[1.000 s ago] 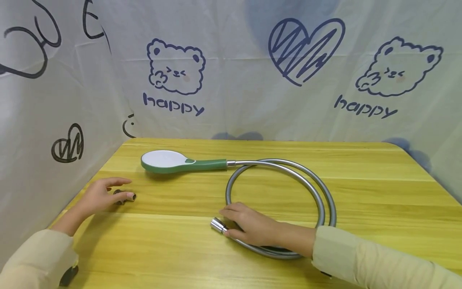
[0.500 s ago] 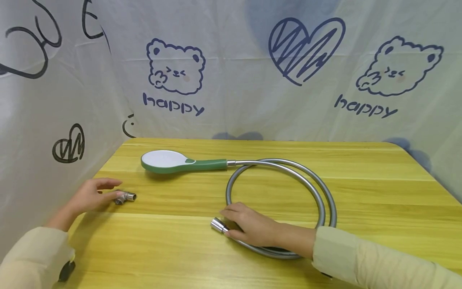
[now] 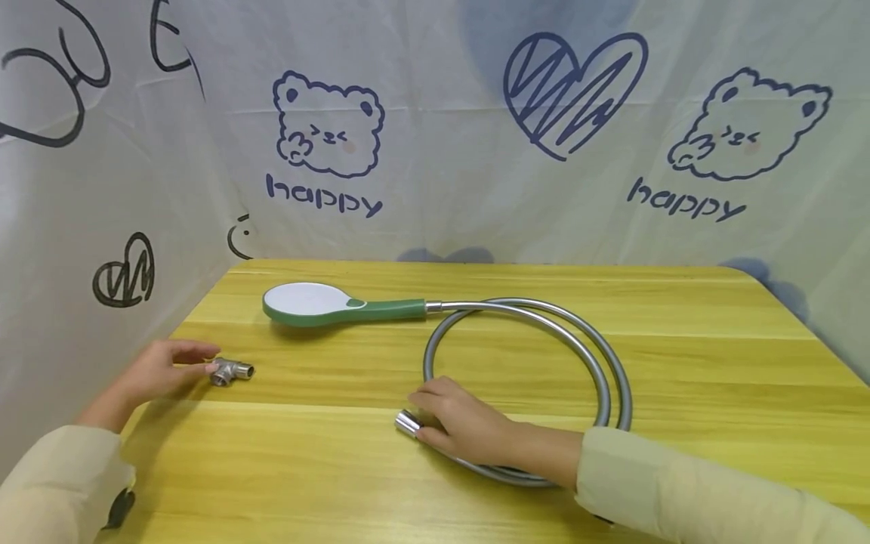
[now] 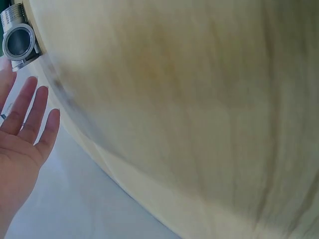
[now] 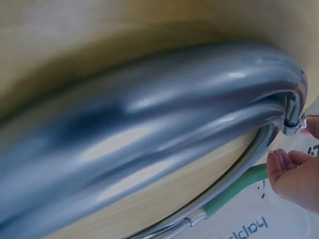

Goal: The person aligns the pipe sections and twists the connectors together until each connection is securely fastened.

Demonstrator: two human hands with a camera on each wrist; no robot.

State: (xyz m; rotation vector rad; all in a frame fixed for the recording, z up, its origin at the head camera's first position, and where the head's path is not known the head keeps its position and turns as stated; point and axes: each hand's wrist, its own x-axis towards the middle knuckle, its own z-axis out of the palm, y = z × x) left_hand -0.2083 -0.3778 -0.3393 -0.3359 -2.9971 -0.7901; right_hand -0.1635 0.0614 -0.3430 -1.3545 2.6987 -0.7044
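Observation:
Beside a small metal tee-shaped pipe fitting (image 3: 229, 371) at the table's left, my left hand (image 3: 159, 370) has its thumb tip at the fitting's near end. In the left wrist view the hand's fingers (image 4: 36, 113) are spread and relaxed below the fitting (image 4: 20, 42). My right hand (image 3: 465, 423) lies over the coiled grey shower hose (image 3: 615, 378), thumb right at its chrome end connector (image 3: 408, 424). The right wrist view shows its fingers (image 5: 279, 162) apart from that connector (image 5: 292, 128). A green and white shower head (image 3: 309, 301) is joined to the hose's other end.
The wood-grain table (image 3: 306, 468) carries all these things. A white cloth with drawings (image 3: 442, 189) hangs behind it, and another cloth wall (image 3: 177, 204) borders the left side close to my left hand.
My left hand has drawn left, uncovering more of the fitting, which stays in place. My right hand has shifted slightly toward the connector. Shower head and hose lie as before.

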